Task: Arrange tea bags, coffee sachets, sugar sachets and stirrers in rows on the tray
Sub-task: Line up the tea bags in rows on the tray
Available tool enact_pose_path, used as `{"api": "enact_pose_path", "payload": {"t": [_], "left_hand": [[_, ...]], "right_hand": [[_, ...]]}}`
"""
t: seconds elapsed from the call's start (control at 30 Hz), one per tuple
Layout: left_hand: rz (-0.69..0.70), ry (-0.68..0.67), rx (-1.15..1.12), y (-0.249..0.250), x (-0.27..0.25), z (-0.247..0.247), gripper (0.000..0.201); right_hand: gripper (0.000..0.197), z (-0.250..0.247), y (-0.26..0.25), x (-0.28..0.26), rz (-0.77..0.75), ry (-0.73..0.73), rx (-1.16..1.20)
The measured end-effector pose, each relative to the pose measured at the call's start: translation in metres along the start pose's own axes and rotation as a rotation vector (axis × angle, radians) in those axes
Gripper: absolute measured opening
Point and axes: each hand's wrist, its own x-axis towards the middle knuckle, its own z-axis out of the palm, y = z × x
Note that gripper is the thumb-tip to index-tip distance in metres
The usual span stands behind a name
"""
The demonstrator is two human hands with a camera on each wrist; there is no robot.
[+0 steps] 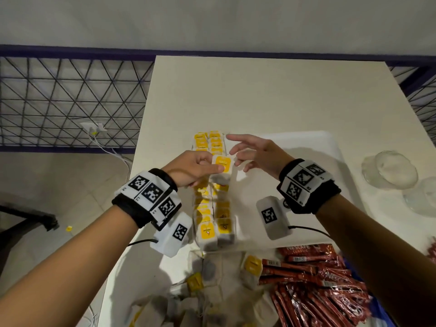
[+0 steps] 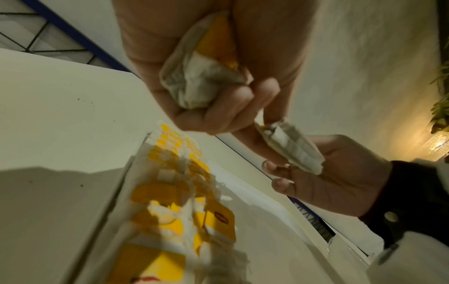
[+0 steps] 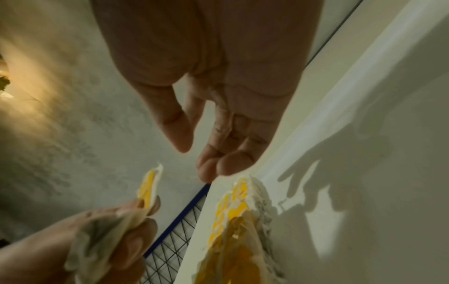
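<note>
Head view — tea bags (image 1: 213, 197) on tray (image 1: 325, 147)

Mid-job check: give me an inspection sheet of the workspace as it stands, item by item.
Surface: white table, with a white tray on it.
Job's things: two rows of tea bags lie along the tray's left side; loose tea bags and a heap of red coffee sachets wait at the near edge. Sugar sachets and stirrers: nothing seen.
Clutter: clear glass dishes at the right.
Hands: left hand grips a tea bag above the rows; right hand open, fingers spread, beside it.
Cables: black leads from the wrist units; a white cable from a socket on the floor.
Surroundings: blue metal grille, tiled floor.
</note>
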Motion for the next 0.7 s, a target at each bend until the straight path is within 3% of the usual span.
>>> {"api": "enact_pose_path", "payload": {"t": [0.07,0.17,0.33,0.7], "left_hand": [[-0.015,-0.025,-0.007,0.002,-0.001,-0.003,0.033],[-0.029,-0.028,-0.036,0.006,-0.004,-0.003,0.028],[-0.018,0.053,-0.118,0.009,-0.011,0.003,0.033],[0.029,0.178,-0.256,-0.001,-0.010,0.017,0.035]], "right_hand": [[0.036,0.005,-0.003,-0.002,-0.034,-0.078,-0.163],[0.023,0.013,-0.004,-0.002,-0.067,-0.054,-0.280],[0.020,0.016,0.005,-0.005,-0.080,0.021,-0.240],[0.019,0.025,0.014,-0.025,0.031,-0.048,-0.221]]}}
